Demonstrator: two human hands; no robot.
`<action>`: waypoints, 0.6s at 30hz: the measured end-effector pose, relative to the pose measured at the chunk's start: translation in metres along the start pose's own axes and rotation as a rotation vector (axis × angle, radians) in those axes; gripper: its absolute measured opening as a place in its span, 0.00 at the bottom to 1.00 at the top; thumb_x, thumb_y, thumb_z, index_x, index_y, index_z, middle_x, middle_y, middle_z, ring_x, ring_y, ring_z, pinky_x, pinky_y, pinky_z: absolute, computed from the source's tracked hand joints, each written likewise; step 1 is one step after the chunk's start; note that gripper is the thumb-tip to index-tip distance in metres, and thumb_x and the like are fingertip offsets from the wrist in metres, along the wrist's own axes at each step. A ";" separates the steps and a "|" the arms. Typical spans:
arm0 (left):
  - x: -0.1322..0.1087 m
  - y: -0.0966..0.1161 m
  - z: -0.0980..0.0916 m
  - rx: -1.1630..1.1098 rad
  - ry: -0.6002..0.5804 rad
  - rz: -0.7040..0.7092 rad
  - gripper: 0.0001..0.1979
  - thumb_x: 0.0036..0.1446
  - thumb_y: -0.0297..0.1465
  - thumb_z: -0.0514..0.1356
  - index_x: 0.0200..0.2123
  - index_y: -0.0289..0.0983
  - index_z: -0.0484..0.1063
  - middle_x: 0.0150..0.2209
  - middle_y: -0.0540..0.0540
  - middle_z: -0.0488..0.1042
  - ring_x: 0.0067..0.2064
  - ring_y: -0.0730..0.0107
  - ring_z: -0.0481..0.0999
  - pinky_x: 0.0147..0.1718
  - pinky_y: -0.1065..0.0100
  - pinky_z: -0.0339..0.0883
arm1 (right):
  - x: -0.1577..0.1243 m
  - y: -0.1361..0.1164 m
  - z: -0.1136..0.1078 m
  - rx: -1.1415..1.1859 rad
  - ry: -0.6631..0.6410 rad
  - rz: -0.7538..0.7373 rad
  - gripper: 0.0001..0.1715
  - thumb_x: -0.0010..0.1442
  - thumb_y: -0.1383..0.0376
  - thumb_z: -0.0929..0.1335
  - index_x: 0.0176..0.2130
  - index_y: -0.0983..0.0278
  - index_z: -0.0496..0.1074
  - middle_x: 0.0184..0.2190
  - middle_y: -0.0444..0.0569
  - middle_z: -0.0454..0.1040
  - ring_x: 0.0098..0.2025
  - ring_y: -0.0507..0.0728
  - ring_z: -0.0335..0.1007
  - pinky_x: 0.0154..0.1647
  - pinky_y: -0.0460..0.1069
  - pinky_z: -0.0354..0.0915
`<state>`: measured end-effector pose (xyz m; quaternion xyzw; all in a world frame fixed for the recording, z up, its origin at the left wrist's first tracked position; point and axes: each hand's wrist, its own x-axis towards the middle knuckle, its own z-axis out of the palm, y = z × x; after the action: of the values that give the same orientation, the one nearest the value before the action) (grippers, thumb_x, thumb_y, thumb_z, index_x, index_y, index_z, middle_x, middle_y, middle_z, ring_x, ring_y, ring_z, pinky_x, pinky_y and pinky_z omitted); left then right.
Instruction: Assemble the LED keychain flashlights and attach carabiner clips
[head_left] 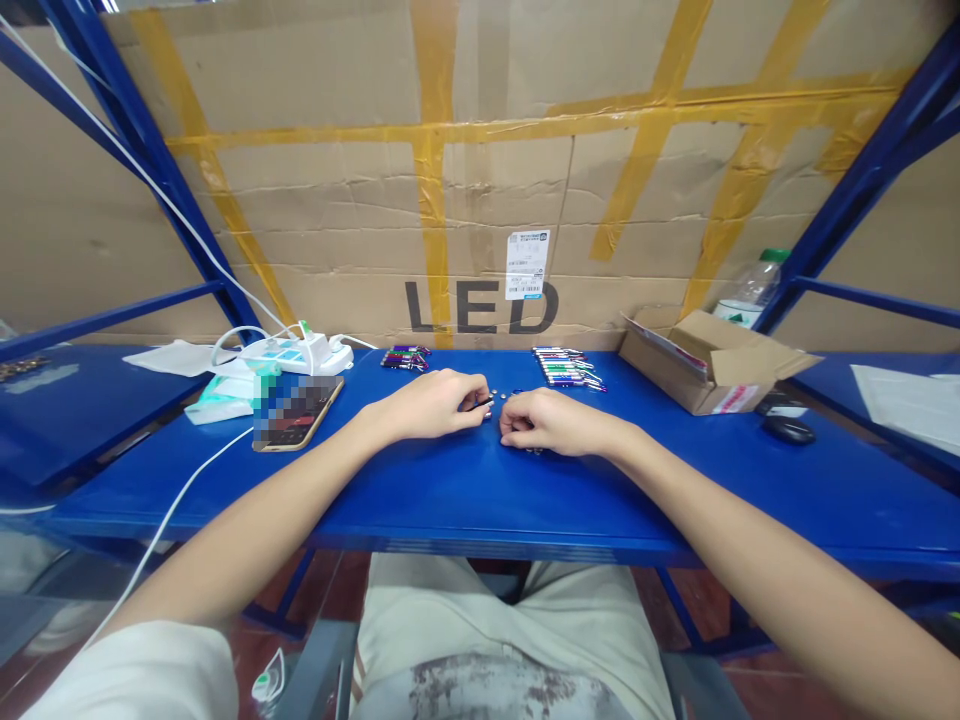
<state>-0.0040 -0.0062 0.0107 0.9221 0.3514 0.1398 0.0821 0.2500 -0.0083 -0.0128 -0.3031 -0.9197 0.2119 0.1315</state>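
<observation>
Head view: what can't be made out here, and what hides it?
All in the head view:
Most of the dark thing in the left hand: hidden by that hand.
Whether the right hand holds anything: hidden by the hand itself.
Screen of the phone: pixelated.
Fine print on the label: too small.
Lower part of the bottle: hidden by the box.

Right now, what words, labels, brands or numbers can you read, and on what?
"LED": black letters on the large cardboard panel.
White label on that panel: too small.
Sticker on the open carton: blurred.
Bottle label: unreadable.
Phone screen: pixelated, unreadable.
Pens: any print too small.
</observation>
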 end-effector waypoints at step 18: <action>0.000 0.004 0.001 0.015 0.003 -0.004 0.07 0.70 0.36 0.61 0.42 0.38 0.75 0.36 0.47 0.80 0.34 0.65 0.77 0.34 0.66 0.60 | -0.002 -0.003 0.000 0.099 -0.044 0.040 0.07 0.69 0.62 0.71 0.37 0.63 0.75 0.30 0.44 0.76 0.31 0.54 0.70 0.36 0.48 0.62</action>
<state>-0.0015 -0.0095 0.0111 0.9217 0.3544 0.1384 0.0751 0.2500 -0.0114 -0.0121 -0.3100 -0.9045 0.2665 0.1217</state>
